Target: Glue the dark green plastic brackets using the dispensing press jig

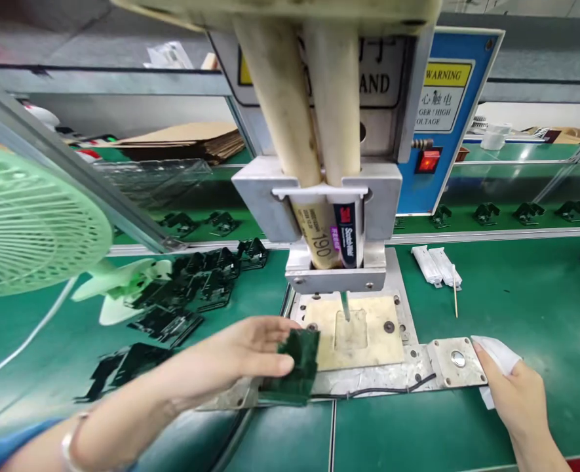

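My left hand (243, 354) holds a dark green plastic part (294, 367) by its edge, at the left side of the beige fixture plate (353, 331) under the glue dispenser. The dispenser's needle (345, 306) hangs over a recess in that plate, below two cream adhesive cartridges (331, 236). My right hand (513, 396) rests at the right end of the metal base, beside the round button (457, 358), with a white cloth or paper (501, 357) under its fingers.
A pile of dark plastic parts (191, 288) lies left of the machine, beside a green fan (29, 223). White packets and a thin stick (440, 265) lie on the green mat to the right. More dark parts sit on the conveyor (525, 213) behind.
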`<state>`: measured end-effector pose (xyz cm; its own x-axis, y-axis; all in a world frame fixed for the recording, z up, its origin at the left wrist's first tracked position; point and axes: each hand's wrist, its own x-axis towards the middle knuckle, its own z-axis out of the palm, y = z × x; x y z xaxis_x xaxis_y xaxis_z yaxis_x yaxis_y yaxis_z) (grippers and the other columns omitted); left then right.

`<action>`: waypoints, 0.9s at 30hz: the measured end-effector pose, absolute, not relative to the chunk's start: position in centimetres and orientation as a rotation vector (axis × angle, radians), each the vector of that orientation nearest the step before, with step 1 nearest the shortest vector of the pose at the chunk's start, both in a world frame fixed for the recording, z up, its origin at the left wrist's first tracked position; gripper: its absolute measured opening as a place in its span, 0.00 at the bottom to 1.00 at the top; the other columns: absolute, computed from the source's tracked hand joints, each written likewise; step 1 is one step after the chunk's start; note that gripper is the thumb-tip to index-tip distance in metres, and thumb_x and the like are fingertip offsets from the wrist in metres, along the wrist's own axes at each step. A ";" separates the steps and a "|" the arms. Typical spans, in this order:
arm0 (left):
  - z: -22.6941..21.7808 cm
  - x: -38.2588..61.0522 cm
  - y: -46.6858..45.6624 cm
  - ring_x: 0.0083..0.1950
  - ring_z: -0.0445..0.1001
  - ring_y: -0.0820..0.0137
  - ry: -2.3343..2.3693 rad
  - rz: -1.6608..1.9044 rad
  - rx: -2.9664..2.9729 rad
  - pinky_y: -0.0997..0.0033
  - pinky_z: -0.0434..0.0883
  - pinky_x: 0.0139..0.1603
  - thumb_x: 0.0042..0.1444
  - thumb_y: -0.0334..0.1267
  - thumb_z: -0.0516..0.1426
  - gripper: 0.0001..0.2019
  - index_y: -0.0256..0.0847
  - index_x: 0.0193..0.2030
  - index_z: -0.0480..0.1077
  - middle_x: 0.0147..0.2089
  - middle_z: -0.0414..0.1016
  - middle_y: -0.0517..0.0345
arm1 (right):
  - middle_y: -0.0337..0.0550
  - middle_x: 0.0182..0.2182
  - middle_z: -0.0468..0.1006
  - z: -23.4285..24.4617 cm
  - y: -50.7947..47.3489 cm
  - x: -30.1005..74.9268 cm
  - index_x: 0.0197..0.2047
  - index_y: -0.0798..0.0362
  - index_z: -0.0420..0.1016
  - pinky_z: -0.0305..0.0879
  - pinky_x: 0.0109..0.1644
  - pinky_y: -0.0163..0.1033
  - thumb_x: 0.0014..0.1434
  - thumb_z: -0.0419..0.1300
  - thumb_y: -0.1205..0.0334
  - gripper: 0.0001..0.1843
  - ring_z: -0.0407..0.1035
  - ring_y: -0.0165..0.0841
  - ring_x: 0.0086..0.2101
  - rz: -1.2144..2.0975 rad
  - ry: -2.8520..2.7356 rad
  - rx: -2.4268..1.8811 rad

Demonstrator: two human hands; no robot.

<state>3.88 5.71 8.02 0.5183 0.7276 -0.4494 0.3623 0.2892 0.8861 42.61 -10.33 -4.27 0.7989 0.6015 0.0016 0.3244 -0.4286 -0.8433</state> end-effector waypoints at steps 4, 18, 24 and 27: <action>6.4 8.0 3.3 0.56 0.76 0.55 0.966 0.271 1.093 0.57 0.72 0.59 0.38 0.46 0.74 0.30 0.38 0.48 0.74 0.51 0.79 0.44 | 0.49 0.29 0.83 -4.8 -10.1 43.8 0.32 0.58 0.85 0.70 0.26 0.34 0.46 0.68 0.43 0.23 0.77 0.42 0.29 0.437 -0.712 -2.031; 4.2 11.7 5.3 0.45 0.73 0.63 0.968 0.473 1.650 0.57 0.72 0.51 0.48 0.45 0.68 0.30 0.41 0.53 0.60 0.43 0.69 0.55 | 0.51 0.34 0.83 -4.3 -10.0 42.8 0.36 0.58 0.85 0.71 0.34 0.36 0.50 0.66 0.43 0.24 0.78 0.43 0.35 0.428 -0.694 -1.949; 5.7 8.1 4.9 0.57 0.71 0.51 1.199 0.524 2.158 0.54 0.72 0.56 0.49 0.56 0.65 0.38 0.41 0.63 0.63 0.58 0.67 0.43 | 0.53 0.35 0.83 -4.6 -10.2 43.5 0.37 0.60 0.84 0.71 0.32 0.38 0.45 0.69 0.40 0.29 0.78 0.45 0.36 0.472 -0.590 -1.990; 5.4 3.9 4.4 0.64 0.66 0.47 1.454 0.623 2.133 0.52 0.72 0.58 0.52 0.62 0.60 0.32 0.44 0.58 0.70 0.60 0.71 0.46 | 0.52 0.37 0.83 -4.1 -10.3 43.0 0.40 0.60 0.84 0.73 0.36 0.40 0.44 0.69 0.37 0.34 0.77 0.47 0.39 0.573 -0.556 -1.976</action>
<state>3.92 4.41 5.44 0.3315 0.9382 0.0993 0.7189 -0.3194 0.6175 42.96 -10.27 -4.07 0.7851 0.5983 -0.1604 0.1428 -0.4269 -0.8930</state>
